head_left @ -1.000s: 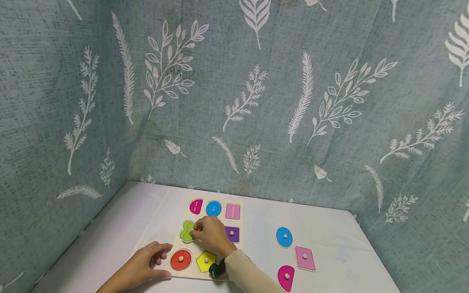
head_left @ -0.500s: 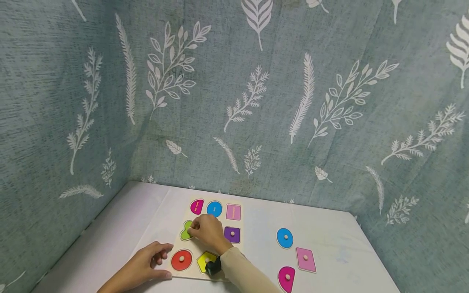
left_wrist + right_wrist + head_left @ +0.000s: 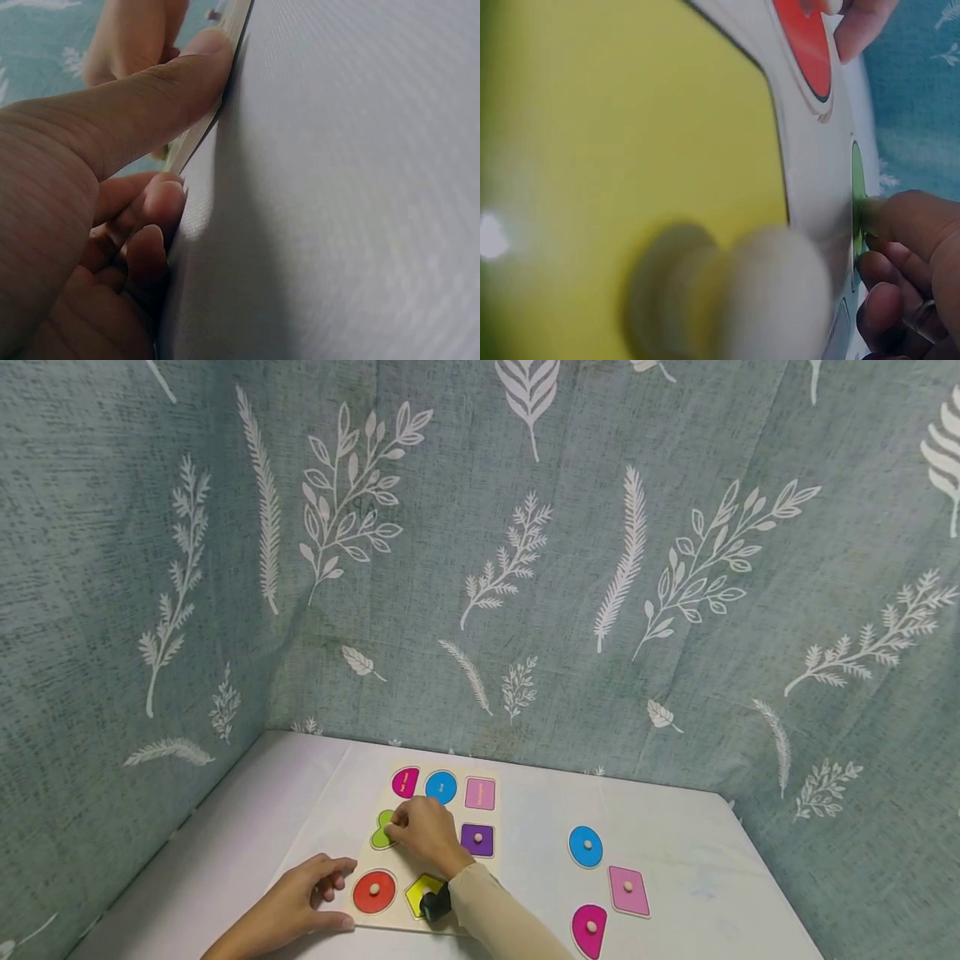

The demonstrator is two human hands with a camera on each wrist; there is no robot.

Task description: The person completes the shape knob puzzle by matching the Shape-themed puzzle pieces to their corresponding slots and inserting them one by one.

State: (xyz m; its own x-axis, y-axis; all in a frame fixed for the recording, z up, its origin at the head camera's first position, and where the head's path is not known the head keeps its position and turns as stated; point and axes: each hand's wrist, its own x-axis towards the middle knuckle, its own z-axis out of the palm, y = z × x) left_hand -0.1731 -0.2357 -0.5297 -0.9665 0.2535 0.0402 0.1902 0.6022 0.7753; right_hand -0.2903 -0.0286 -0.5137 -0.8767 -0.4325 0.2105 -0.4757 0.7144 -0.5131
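Across the white tabletop [image 3: 690, 860], I had my eye on the right hand [image 3: 426, 831], and there it was: grip together, thumb and fingers pinching the green piece [image 3: 382, 835], its knob hidden behind them. That piece lay at the left of the middle row on the puzzle board [image 3: 384, 859]; whether it sat fully down, I couldn't tell. At the near left corner, the left hand [image 3: 303, 897] touched the board's edge, thumb and fingertips apart. Just beside it sat the red circle [image 3: 372, 900], then the yellow pentagon [image 3: 416, 888], partly covered; the purple piece [image 3: 486, 845] sat beyond. Well off to the right lay the blue oval [image 3: 582, 855], pink piece [image 3: 633, 900] and magenta half-round [image 3: 587, 918].
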